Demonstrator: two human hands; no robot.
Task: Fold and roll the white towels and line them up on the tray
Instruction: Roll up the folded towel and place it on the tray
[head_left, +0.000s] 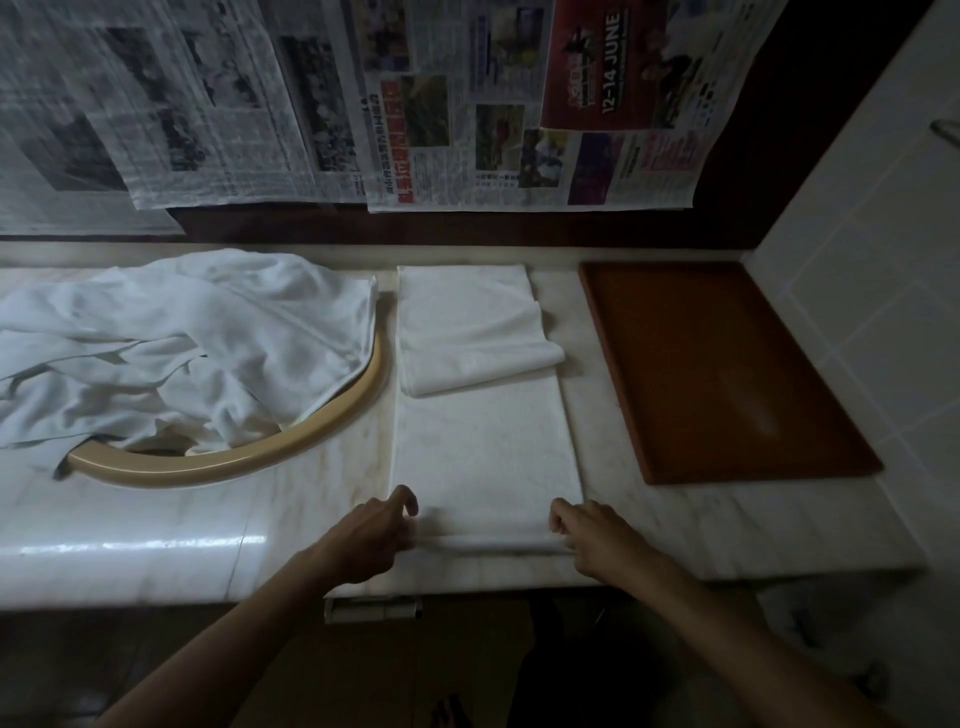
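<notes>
A white towel (483, 441) lies as a long narrow strip on the marble counter, its far end folded back over itself. Its near end is turned up into a small roll. My left hand (376, 535) pinches the roll's left end and my right hand (587, 535) pinches its right end. A brown wooden tray (722, 364) sits to the right of the towel with nothing on it. A heap of loose white towels (171, 343) lies over the sink at the left.
The beige rim of a round sink (291, 447) curves out from under the heap. Newspaper sheets (363, 104) cover the wall behind the counter. A tiled wall (883, 260) stands right of the tray. The counter's front edge (156, 587) runs just below my hands.
</notes>
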